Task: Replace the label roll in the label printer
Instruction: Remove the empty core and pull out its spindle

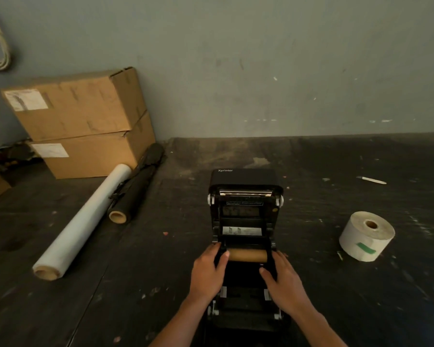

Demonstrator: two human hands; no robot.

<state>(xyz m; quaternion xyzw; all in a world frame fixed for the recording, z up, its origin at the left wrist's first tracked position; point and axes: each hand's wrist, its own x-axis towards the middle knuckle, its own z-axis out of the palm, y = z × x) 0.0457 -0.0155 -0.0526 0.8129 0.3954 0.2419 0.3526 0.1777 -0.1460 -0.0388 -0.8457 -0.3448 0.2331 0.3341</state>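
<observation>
Label printer (244, 216): black, lid raised, on dark table (336, 284) with open surface on both sides. Empty brown core (247, 255) lies in the bay between the fingers. Left hand (207, 274): fingers curled over left bay wall, thumb at core's end. Right hand (283, 281): fingers curled over right wall. Fresh label roll (366, 235): well right of the fingers, apart. Cardboard boxes (85, 121): far left, against wall.

I count one Xprinter label printer (244, 221) on the bench (336, 284), one bare cardboard core (247, 255) in it and one full label roll (366, 236). Two stacked cardboard boxes (85, 121), one white film roll (83, 222), one black roll (135, 182), two hands.
</observation>
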